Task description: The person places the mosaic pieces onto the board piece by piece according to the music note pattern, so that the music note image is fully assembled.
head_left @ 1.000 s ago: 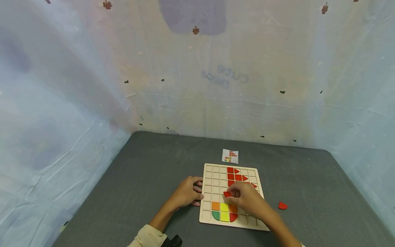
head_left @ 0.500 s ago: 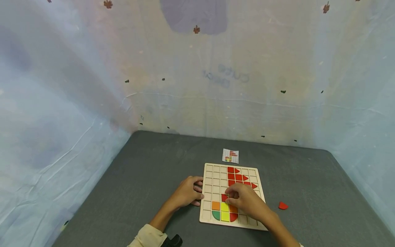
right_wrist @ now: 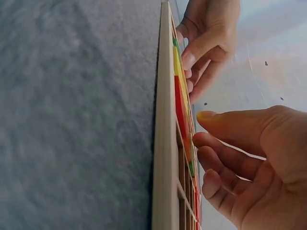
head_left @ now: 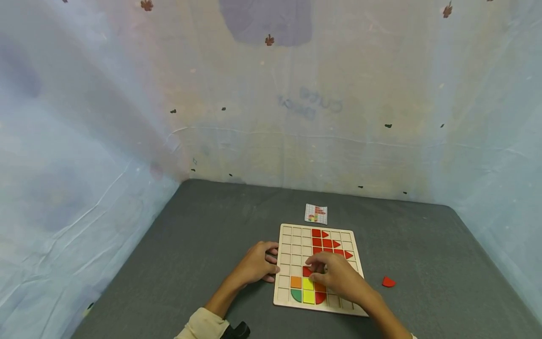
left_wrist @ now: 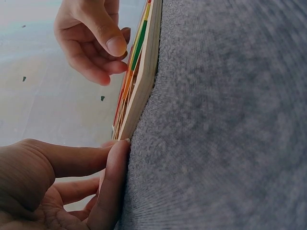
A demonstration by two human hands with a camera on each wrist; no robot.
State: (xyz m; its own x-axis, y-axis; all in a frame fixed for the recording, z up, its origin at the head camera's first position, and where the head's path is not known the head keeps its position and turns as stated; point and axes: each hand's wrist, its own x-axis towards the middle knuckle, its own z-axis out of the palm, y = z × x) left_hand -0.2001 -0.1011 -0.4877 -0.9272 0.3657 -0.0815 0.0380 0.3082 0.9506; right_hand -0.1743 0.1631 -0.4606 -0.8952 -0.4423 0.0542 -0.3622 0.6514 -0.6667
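My left hand (head_left: 255, 264) lies at the left side of a wooden grid board (head_left: 285, 260), thumb and fingertips against its edge. In the left wrist view, those fingertips (left_wrist: 122, 146) meet the board's rim close to the table. My right hand (head_left: 338, 273) is over the lower middle of the board, its thumb and index finger beside a red piece (head_left: 306, 271) in a grid cell. In the right wrist view, the right thumb and fingers (right_wrist: 230, 125) are bent with a gap between them. Below that piece sit yellow squares (head_left: 308, 297), an orange square (head_left: 296, 282) and a green rounded piece (head_left: 296, 295).
Red squares and triangles (head_left: 316, 233) fill rows at the board's top, partly hidden by the right hand. A printed pattern card (head_left: 315, 214) lies behind the board. One loose red rounded piece (head_left: 388, 281) rests on the grey table (head_left: 427, 254) to the right.
The red piece, tilted in my right fingers a second ago, now lies flat in a cell above the yellow squares. My right fingertips have shifted slightly left; my left hand stays put.
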